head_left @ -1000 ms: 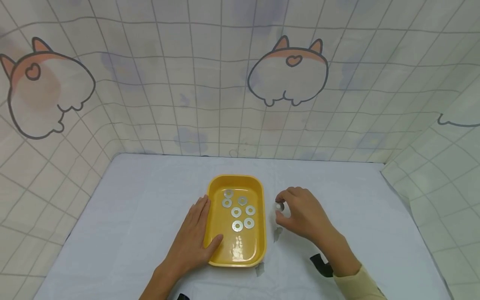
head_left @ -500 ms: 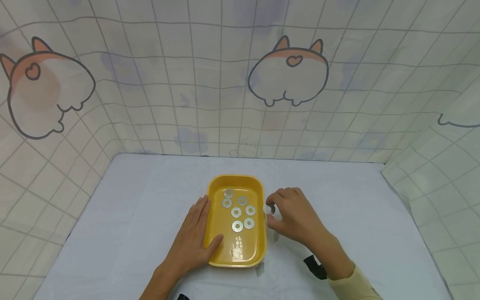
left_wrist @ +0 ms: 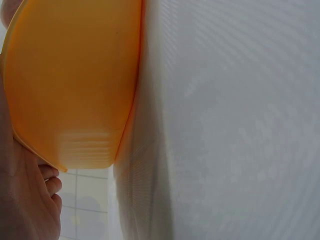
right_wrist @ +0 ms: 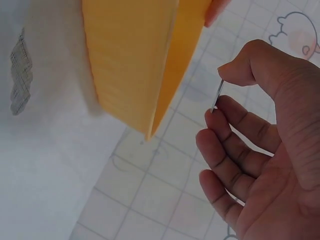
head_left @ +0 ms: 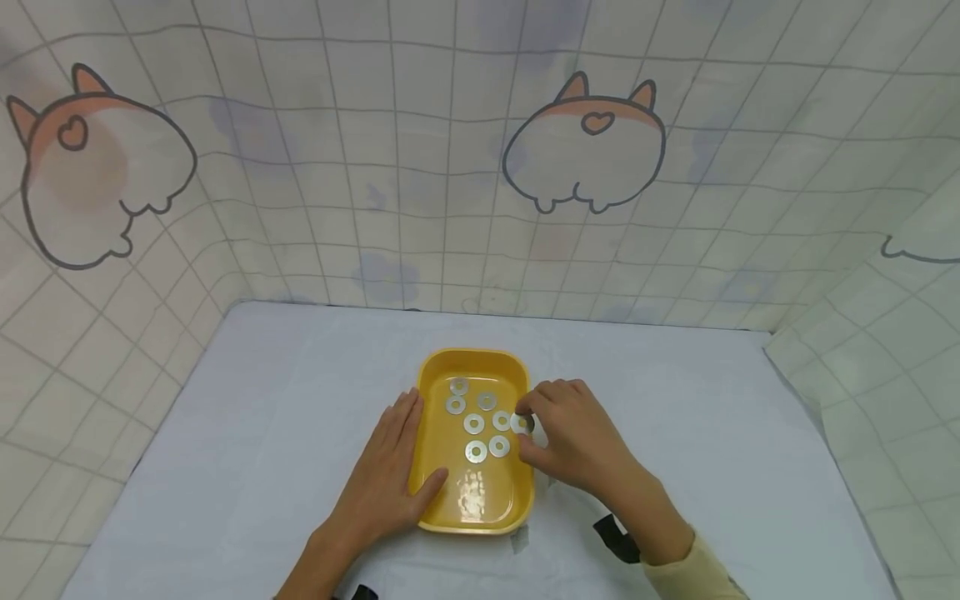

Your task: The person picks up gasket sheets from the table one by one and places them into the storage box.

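Observation:
In the head view a yellow tray (head_left: 442, 517) stands on the white table, with several flat silver washers (head_left: 474, 424) lying apart in its far half. My left hand (head_left: 382, 475) rests along the tray's left rim, fingers straight and thumb reaching over the near left side. Above the right rim, my right hand (head_left: 577, 437) pinches one more washer (head_left: 521, 424) between thumb and fingers. The right wrist view has this washer (right_wrist: 217, 95) edge-on as a thin line, held apart from the tray (right_wrist: 130, 60). The left wrist view has the tray's outer wall (left_wrist: 75, 85) beside the palm.
A white cloth (head_left: 285, 417) covers the table. Small grey patches mark it near the tray, one showing as a grey patch (right_wrist: 21, 75) in the right wrist view. Behind stands a checked curtain (head_left: 420, 208) with cartoon animals. A black strap (head_left: 617, 537) hangs by the right wrist.
My right hand has moved left with the pinched washer, from beside the tray to over its right rim. The left hand stays in place. The head view has shifted slightly.

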A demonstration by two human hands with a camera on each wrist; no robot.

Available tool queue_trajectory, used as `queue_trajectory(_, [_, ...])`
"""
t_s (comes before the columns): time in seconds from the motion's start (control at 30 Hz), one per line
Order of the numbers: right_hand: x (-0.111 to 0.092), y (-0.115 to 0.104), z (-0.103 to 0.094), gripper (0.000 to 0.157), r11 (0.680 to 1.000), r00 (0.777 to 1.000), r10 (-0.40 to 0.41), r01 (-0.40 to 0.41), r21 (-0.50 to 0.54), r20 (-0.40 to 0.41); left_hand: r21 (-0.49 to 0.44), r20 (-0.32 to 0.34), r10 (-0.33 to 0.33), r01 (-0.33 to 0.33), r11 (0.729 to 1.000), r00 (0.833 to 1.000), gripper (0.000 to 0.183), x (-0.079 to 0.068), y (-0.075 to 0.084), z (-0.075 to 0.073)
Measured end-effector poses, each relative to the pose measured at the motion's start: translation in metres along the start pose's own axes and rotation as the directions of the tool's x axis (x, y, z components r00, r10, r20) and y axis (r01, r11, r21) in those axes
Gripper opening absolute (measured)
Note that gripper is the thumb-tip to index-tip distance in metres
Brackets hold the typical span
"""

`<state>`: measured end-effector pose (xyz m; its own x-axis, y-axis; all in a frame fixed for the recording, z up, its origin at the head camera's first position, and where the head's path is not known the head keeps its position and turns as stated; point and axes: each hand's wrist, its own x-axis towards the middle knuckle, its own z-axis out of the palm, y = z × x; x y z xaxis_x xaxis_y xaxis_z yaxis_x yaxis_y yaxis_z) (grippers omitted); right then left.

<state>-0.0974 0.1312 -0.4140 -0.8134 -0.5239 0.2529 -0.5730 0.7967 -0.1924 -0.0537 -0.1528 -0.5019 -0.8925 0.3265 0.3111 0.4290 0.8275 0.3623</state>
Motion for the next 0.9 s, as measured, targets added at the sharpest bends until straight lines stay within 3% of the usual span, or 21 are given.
queue_trajectory(0.4, [0.007,-0.01,0.004,0.021,0.997,1.0,-0.021,0.021,0.08,0.003,-0.012,0.003,-0.004,0.004,1.0,1.0,0.096,0.0,0.001,-0.001])
queue_trajectory(0.9, [0.02,-0.02,0.006,0.02,0.992,0.995,-0.098,0.097,0.075,0.008,-0.018,0.017,-0.008,0.009,1.0,1.0,0.096,0.0,0.001,-0.002])
